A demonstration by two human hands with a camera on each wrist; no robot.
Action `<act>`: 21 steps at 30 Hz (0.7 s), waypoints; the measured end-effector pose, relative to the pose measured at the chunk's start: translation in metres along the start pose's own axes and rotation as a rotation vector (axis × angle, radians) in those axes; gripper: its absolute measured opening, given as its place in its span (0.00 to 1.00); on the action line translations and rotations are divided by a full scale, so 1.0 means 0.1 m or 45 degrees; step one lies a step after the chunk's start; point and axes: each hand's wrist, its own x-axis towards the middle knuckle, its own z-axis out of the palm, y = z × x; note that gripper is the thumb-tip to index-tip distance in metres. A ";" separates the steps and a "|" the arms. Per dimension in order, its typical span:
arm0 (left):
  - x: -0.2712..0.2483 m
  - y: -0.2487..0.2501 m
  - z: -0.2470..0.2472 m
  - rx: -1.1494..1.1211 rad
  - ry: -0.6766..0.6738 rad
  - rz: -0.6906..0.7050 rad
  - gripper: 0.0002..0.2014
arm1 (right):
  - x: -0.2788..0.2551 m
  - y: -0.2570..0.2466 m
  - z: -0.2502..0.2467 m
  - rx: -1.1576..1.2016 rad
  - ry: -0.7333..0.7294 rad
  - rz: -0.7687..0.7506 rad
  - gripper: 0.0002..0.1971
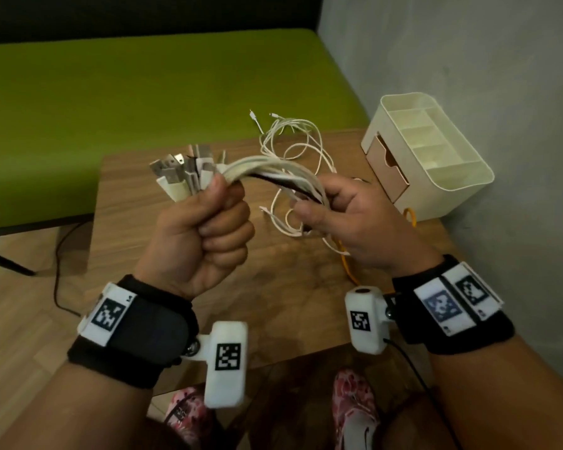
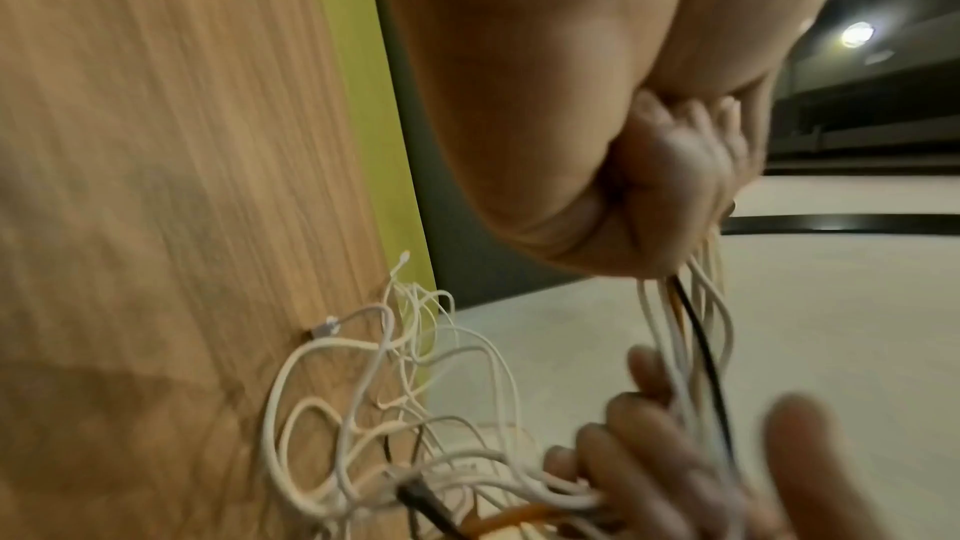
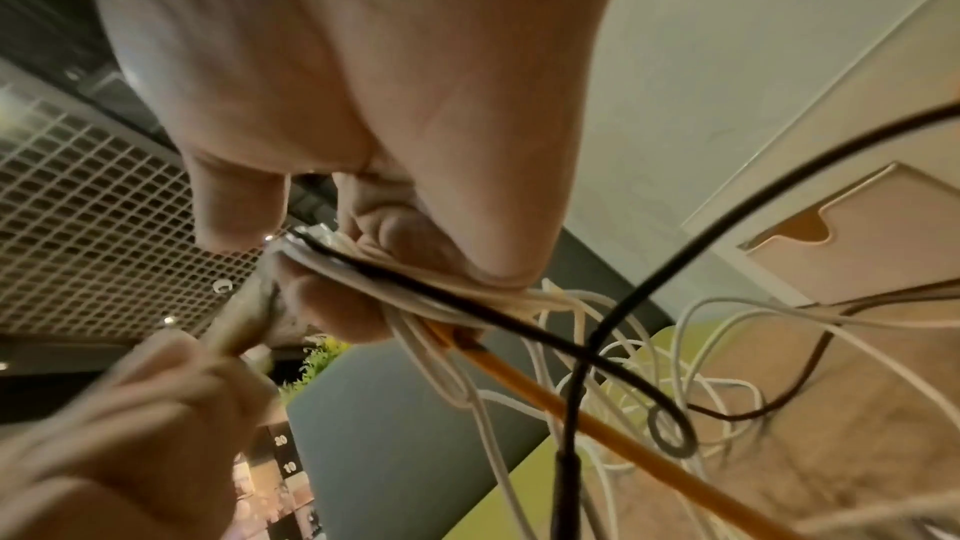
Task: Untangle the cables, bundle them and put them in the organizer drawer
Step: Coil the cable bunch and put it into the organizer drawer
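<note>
My left hand (image 1: 215,219) makes a fist round a bundle of mostly white cables (image 1: 267,167), just below their USB plugs (image 1: 182,177), which stick up and to the left. My right hand (image 1: 319,203) holds the same strands a little further along, thumb and fingers curled round them. The right wrist view shows white, black and orange strands (image 3: 415,294) pinched in that hand. From there the cables drop in loose tangled loops (image 1: 293,141) onto the wooden table (image 1: 176,254). The cream organizer (image 1: 426,151) stands at the back right, its brown drawer (image 1: 387,170) slightly pulled out.
An orange cable (image 1: 348,264) trails across the table under my right wrist. A green bench (image 1: 143,92) lies beyond the table's far edge, and a grey wall (image 1: 501,92) closes off the right side. A thin black lead (image 1: 59,254) runs over the floor on the left.
</note>
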 end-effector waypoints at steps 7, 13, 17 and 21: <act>0.15 -0.18 0.04 0.353 0.444 0.278 0.13 | -0.03 -0.12 0.16 0.035 0.171 0.086 0.15; 0.22 -0.29 0.05 0.373 0.554 0.334 0.13 | -0.05 -0.17 0.32 -0.042 0.197 0.031 0.14; 0.24 -0.33 0.11 0.366 0.533 0.317 0.25 | -0.07 -0.16 0.39 -0.039 0.162 0.020 0.14; 0.25 -0.35 0.19 0.398 0.601 0.307 0.34 | -0.07 -0.18 0.40 -0.020 0.149 0.065 0.14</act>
